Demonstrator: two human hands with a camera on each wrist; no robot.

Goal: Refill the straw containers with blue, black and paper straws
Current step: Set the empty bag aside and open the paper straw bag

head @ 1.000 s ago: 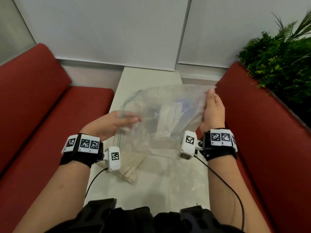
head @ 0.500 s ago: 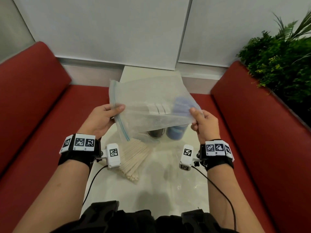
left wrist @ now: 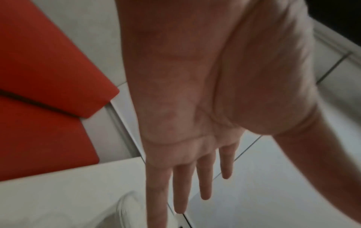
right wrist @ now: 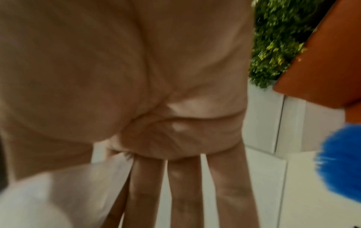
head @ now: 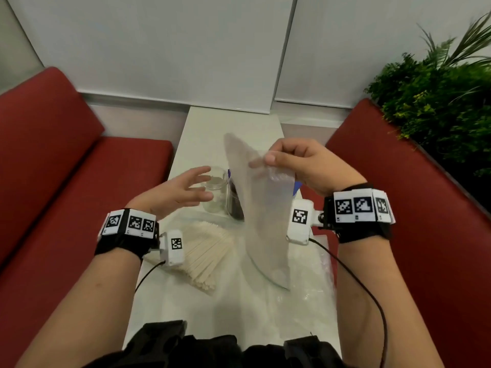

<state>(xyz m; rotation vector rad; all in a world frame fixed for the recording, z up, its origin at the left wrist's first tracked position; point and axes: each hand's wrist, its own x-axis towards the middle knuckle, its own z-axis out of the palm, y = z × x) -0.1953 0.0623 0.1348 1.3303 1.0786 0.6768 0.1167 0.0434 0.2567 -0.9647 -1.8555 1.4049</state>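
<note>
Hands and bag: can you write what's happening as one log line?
right hand: pinches bag | left hand: open, near jar | paper straws: piled on table

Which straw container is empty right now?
The clear jar by the open left hand shows no straws. The next one holds black straws, and blue straws show behind the bag.
</note>
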